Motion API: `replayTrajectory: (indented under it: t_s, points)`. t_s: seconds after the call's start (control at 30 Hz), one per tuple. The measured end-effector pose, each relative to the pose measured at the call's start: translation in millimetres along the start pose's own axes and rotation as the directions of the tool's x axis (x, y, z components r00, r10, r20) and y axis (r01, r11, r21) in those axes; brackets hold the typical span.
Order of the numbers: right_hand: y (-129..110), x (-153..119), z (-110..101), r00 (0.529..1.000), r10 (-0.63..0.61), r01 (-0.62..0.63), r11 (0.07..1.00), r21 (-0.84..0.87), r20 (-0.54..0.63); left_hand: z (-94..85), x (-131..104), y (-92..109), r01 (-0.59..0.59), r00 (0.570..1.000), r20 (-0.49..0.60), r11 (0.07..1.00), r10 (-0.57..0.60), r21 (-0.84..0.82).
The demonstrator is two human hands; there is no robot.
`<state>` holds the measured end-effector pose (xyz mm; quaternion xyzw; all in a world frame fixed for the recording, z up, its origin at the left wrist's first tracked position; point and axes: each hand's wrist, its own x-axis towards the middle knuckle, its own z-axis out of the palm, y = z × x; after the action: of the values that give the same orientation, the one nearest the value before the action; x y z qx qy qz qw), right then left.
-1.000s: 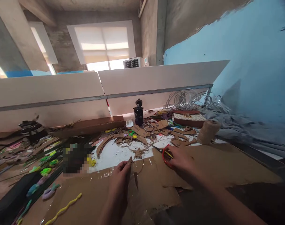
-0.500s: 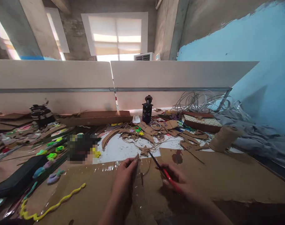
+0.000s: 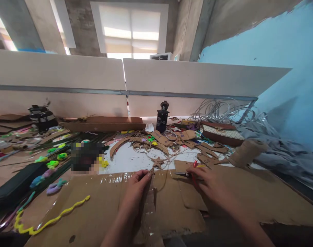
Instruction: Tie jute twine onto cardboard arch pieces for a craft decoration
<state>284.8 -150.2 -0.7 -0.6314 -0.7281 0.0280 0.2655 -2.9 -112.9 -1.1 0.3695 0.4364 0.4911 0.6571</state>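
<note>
My left hand (image 3: 138, 183) is closed in a pinch on a small brown piece (image 3: 151, 170); its exact kind is too small to tell. A thin strand of twine (image 3: 166, 178) curves over the cardboard just right of it. My right hand (image 3: 204, 178) is wrapped round the red-handled scissors (image 3: 182, 174), whose dark blades point left toward my left hand. Beyond my fingertips a brown cardboard star (image 3: 158, 162) lies on the white tabletop. Both hands are over a large taped cardboard sheet (image 3: 102, 199).
A roll of twine (image 3: 247, 152) stands on the right, near a handbag (image 3: 222, 133). Cardboard scraps (image 3: 210, 151) and a black bottle (image 3: 162, 120) are farther back. On the left are a yellow fuzzy strip (image 3: 61, 214), a black case (image 3: 19, 185) and colourful fuzzy flowers (image 3: 52, 164).
My right hand has moved up and right, and the scissors have turned so their blades point left, away from the star. My left hand keeps its pinch. The view has tilted slightly.
</note>
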Motion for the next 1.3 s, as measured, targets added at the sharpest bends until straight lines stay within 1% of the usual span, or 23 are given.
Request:
replayTrajectory:
  t_s: [0.07,0.13,0.17,0.2,0.23,0.27,0.3,0.37,0.4,0.43,0.47,0.5,0.57,0.67,0.73,0.83,0.93,1.13,1.3]
  points:
    - [0.9,0.9,-0.5,1.000,0.004,-0.003,0.998,-0.058,0.018,-0.9,3.1,-2.9,0.010,1.000,-0.002,1.000,-0.010,0.026]
    - [-15.3,5.8,-2.6,1.000,0.000,0.000,0.999,-0.041,-0.014,-1.8,6.0,-5.2,0.028,0.999,0.014,0.999,-0.029,0.045]
    - [-28.0,9.5,-3.4,0.999,-0.006,0.006,1.000,0.007,-0.041,-2.1,6.9,-5.7,0.035,0.999,0.031,0.998,-0.037,0.050]
    - [-42.2,13.7,-3.2,1.000,-0.020,0.021,0.995,0.101,-0.018,-2.1,7.1,-5.6,0.037,0.998,0.052,0.998,-0.039,0.054]
    - [-56.5,18.1,-1.8,1.000,-0.025,0.023,0.973,0.230,0.003,-2.0,6.6,-4.9,0.033,0.997,0.071,0.998,-0.037,0.057]
    - [-69.7,22.3,1.1,0.998,-0.027,0.004,0.931,0.364,0.058,-1.5,5.6,-3.6,0.024,0.996,0.085,0.998,-0.029,0.060]
    - [-80.8,26.2,5.5,0.993,-0.018,-0.043,0.873,0.486,0.119,-0.8,4.0,-2.0,0.016,0.995,0.097,0.998,-0.022,0.065]
    - [-95.4,32.8,17.2,0.968,0.005,-0.175,0.728,0.663,0.250,0.9,0.2,1.2,-0.001,0.994,0.105,0.997,-0.007,0.077]
    - [-98.9,35.4,23.6,0.960,0.015,-0.219,0.663,0.716,0.280,1.8,-1.6,2.4,-0.006,0.995,0.103,0.996,-0.003,0.085]
    - [-100.3,37.6,29.5,0.957,0.026,-0.243,0.618,0.747,0.290,2.6,-3.1,3.3,-0.008,0.995,0.098,0.996,-0.001,0.092]
    - [-100.2,39.5,34.4,0.960,0.037,-0.242,0.599,0.764,0.276,3.3,-4.1,3.8,-0.011,0.996,0.092,0.995,0.001,0.099]
    - [-99.1,41.0,38.1,0.967,0.044,-0.225,0.601,0.767,0.250,3.9,-4.6,4.1,-0.015,0.996,0.087,0.994,0.005,0.106]
    - [-96.2,42.9,41.8,0.982,0.045,-0.170,0.640,0.749,0.185,4.8,-4.3,4.3,-0.028,0.997,0.080,0.993,0.018,0.119]
    - [-94.4,43.5,41.0,0.994,0.017,-0.092,0.693,0.715,0.112,5.6,-2.9,4.6,-0.040,0.997,0.078,0.990,0.030,0.134]
    - [-95.4,43.0,39.3,0.996,0.002,-0.062,0.717,0.694,0.087,5.7,-2.5,4.7,-0.033,0.997,0.078,0.990,0.022,0.136]
    - [-97.9,42.3,38.3,0.998,-0.006,-0.041,0.741,0.670,0.067,5.0,-2.3,3.7,-0.019,0.996,0.090,0.991,0.008,0.130]
    - [-98.5,42.2,39.3,0.998,-0.012,-0.027,0.750,0.661,0.054,3.9,-1.8,2.1,-0.030,0.994,0.109,0.990,0.015,0.136]
    - [-96.7,42.1,42.3,0.999,-0.010,-0.013,0.748,0.664,0.031,8.4,-2.8,4.6,-0.108,0.990,0.113,0.975,0.087,0.193]
    - [-96.6,40.7,42.2,0.999,-0.013,-0.018,0.743,0.669,0.042,11.6,-4.8,6.6,-0.157,0.985,0.111,0.954,0.132,0.257]
